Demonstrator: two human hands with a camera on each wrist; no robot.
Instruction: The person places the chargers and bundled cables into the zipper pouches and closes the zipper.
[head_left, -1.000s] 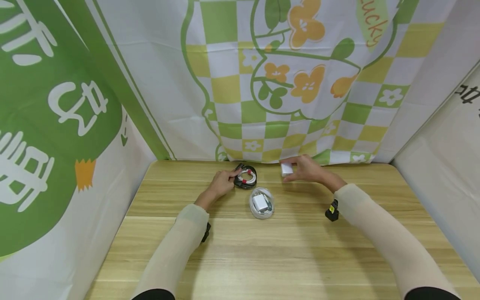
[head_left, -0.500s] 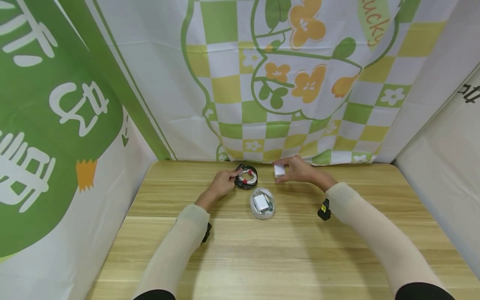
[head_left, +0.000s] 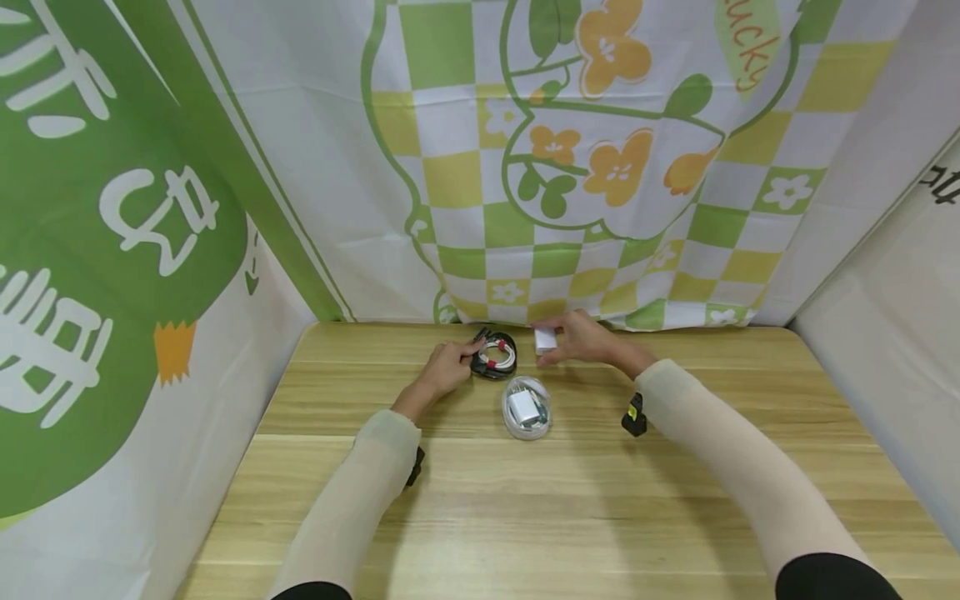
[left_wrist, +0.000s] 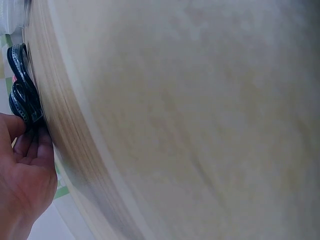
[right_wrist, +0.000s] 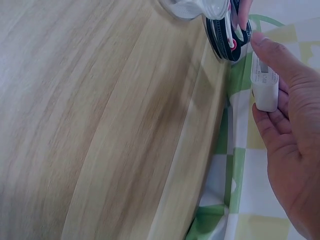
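Observation:
My left hand (head_left: 446,367) pinches the left edge of a coiled black cable (head_left: 493,374) near the back of the table. Inside that coil sits a white cable with red ties (head_left: 507,358). In the left wrist view, thumb and fingers meet at the end of the black cable (left_wrist: 22,95). To the right, my right hand (head_left: 588,340) holds a white charger (head_left: 545,340) between thumb and fingers, a short gap from the coil. Small print shows on the charger (right_wrist: 265,82) in the right wrist view.
A clear round plastic container (head_left: 527,436) stands just in front of the coil, with a white plug adapter (head_left: 523,406) in it. The wooden table (head_left: 510,517) ends at a patterned cloth (head_left: 450,179) behind. Cloth walls flank both sides.
My right hand has moved left with the white charger, closer to the black cable coil. The left hand stays at the coil, and the container has kept its place.

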